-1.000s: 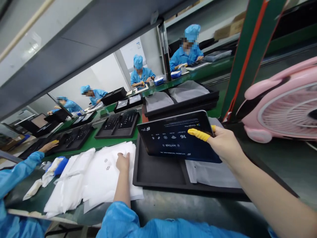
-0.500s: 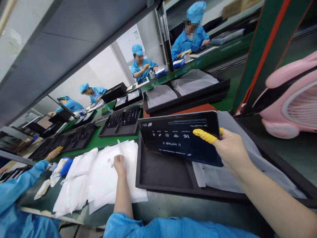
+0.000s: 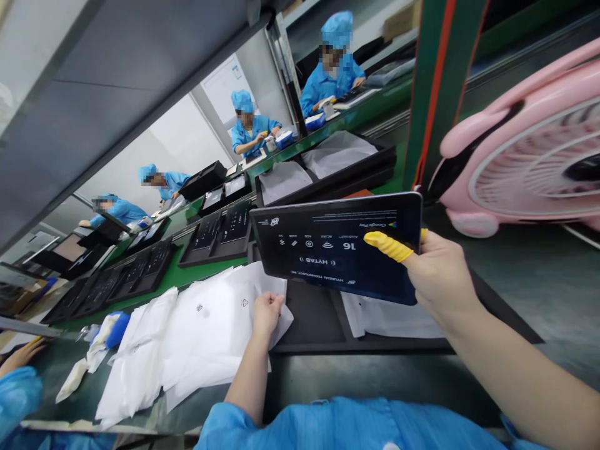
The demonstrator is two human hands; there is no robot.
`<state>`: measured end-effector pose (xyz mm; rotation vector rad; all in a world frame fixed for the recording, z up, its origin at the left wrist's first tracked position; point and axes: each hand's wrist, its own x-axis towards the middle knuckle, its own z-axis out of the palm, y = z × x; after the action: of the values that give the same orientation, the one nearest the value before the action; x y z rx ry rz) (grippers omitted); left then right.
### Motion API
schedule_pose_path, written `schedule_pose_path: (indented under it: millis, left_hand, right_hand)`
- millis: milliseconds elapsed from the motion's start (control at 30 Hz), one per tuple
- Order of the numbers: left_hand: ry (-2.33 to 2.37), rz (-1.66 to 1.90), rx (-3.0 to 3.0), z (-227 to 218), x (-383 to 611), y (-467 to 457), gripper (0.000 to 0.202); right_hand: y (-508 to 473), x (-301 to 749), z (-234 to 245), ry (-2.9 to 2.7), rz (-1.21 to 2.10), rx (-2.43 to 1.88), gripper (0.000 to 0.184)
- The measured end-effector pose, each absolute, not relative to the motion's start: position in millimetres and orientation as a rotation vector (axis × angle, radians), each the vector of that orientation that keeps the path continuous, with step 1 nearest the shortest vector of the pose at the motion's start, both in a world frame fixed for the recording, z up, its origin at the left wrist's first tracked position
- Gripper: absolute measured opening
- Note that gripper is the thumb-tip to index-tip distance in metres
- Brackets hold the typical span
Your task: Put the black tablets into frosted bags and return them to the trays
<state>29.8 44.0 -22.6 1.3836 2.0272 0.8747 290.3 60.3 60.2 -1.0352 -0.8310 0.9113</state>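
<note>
My right hand (image 3: 434, 265), with yellow finger cots on thumb and finger, grips the right end of a tablet (image 3: 304, 281). The tablet is held up and tilted, its printed front facing me with the lettering upside down. Below it lies a black tray (image 3: 319, 325); its right compartment holds a white translucent sleeve (image 3: 394, 317). My left hand (image 3: 267, 315) pinches the edge of a white plastic sleeve (image 3: 279, 328) over the tray's left part. That sleeve lifts from a pile of white sleeves (image 3: 206, 331) on the bench at the left.
A pink fan (image 3: 525, 150) stands at the right beside a green post (image 3: 434, 94). Behind the tablet are stacked trays with sleeves (image 3: 337, 153) and trays of tablets (image 3: 218, 234). A co-worker's hand (image 3: 23, 356) is at far left; several co-workers sit across the line.
My left hand has moved right, drawing a sleeve's edge from the pile over the tray. The tablet stays in my right hand. The view has turned right, and the neighbour's hand has drawn back.
</note>
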Motion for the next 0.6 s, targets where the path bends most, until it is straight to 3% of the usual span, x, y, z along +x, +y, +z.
schedule_pose_path:
  millis: [333, 600]
  left_hand:
    - [2.045, 0.803, 1.450, -6.4, 19.9, 38.9, 0.014]
    - [2.134, 1.316, 1.158, 7.1, 2.9, 43.8, 0.021]
  right_hand:
    - [42.6, 269.7, 64.5, -1.092, 0.852, -1.175, 0.041]
    - [37.1, 255.8, 35.0, -1.284, 0.837, -1.156, 0.037]
